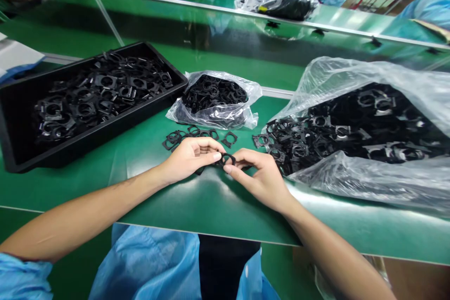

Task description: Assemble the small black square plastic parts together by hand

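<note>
Ring (225, 158), a small black plastic piece, sits just above the table (211, 206) between the two hands. The left hand (188, 157) and right hand (260, 176) each have their grip pinched shut on it at the fingertips. Holding it by the edges, low over the table, looks the safest way to work it. Some loose rings (174, 139) lie just beyond. The tray (87, 143) at left, the small bag (246, 119) and the big bag (369, 183) at right all hold similar black parts.
</note>
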`<state>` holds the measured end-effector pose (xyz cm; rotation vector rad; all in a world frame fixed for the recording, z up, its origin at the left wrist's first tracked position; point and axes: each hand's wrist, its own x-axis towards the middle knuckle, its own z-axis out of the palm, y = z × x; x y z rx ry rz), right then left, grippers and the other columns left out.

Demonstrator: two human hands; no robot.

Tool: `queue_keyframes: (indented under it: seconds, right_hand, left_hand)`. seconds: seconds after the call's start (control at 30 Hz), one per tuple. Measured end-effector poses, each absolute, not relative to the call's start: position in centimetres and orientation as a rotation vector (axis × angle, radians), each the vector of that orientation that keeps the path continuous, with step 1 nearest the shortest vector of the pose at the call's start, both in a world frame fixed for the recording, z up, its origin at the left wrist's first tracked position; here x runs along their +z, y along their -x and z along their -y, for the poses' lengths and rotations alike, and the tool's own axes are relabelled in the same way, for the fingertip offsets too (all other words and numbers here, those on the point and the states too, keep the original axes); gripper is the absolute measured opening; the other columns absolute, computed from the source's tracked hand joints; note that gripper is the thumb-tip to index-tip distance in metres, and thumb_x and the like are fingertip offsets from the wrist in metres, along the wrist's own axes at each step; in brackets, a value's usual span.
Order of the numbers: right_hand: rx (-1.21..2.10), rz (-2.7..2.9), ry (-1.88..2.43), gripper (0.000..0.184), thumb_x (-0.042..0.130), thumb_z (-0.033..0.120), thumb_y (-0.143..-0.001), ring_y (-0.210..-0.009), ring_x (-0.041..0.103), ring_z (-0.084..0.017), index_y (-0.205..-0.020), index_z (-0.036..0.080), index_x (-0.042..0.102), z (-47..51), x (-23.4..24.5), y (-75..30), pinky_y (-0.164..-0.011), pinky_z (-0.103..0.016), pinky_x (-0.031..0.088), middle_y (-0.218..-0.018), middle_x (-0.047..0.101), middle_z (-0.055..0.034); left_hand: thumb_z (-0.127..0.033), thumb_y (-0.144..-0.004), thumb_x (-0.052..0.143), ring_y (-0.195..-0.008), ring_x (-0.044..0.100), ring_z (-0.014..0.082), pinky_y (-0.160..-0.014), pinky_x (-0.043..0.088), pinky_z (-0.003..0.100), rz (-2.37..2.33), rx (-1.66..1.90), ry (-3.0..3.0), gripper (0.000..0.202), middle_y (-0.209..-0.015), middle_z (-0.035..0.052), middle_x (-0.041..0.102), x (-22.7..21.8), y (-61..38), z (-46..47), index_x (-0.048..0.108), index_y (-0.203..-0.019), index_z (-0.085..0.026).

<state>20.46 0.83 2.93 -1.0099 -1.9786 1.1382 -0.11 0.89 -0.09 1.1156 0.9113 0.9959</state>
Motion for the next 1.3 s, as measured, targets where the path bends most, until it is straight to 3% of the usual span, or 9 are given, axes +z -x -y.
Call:
queue_keyframes:
  seconds: [0.53, 0.73, 0.97, 1.3]
  right_hand:
    - [1.137, 1.996, 1.043, 0.023, 0.071, 0.038, -0.091, -0.067, 0.062, -0.015, -0.078, 0.018, 0.068, -0.77, 2.85, -20.44, -0.067, -0.026, 0.052, -0.075, 0.070, -0.0028]
    - [1.306, 1.958, 1.058, 0.026, 0.074, 0.041, -0.088, -0.065, 0.062, -0.013, -0.079, 0.017, 0.069, -0.83, 2.71, -20.33, -0.065, -0.025, 0.051, -0.074, 0.070, -0.0021]
    - [1.581, 1.673, 1.129, 0.040, 0.081, 0.055, -0.077, -0.061, 0.063, -0.013, -0.077, 0.017, 0.070, -1.21, 2.52, -20.20, -0.061, -0.026, 0.053, -0.069, 0.069, -0.0016]
    - [1.692, 1.451, 1.116, 0.045, 0.089, 0.057, -0.065, -0.060, 0.068, -0.015, -0.073, 0.016, 0.073, -1.53, 2.46, -20.14, -0.065, -0.030, 0.059, -0.065, 0.071, -0.0018]
  left_hand:
    - [-0.032, -0.080, 0.080, -0.077, 0.071, 0.0163, -0.074, 0.057, 0.026, -0.902, 0.970, -1.159, 0.021, -0.085, 0.0051, 0.077, -0.12, 0.21, -0.84, 0.075, -0.090, -0.014]
    - [-0.031, -0.083, 0.075, -0.077, 0.070, 0.0153, -0.073, 0.056, 0.024, -0.948, 0.918, -1.240, 0.018, -0.085, 0.0045, 0.076, 0.02, 0.13, -0.50, 0.074, -0.090, -0.014]
    - [-0.033, -0.081, 0.079, -0.076, 0.071, 0.0158, -0.072, 0.056, 0.024, -0.953, 0.976, -1.241, 0.021, -0.083, 0.0052, 0.077, 0.14, 0.19, -0.62, 0.076, -0.089, -0.014]
    - [-0.039, -0.077, 0.083, -0.079, 0.073, 0.0196, -0.075, 0.059, 0.029, -0.966, 0.986, -1.256, 0.027, -0.085, 0.0068, 0.079, 0.20, 0.40, -0.88, 0.079, -0.085, -0.014]
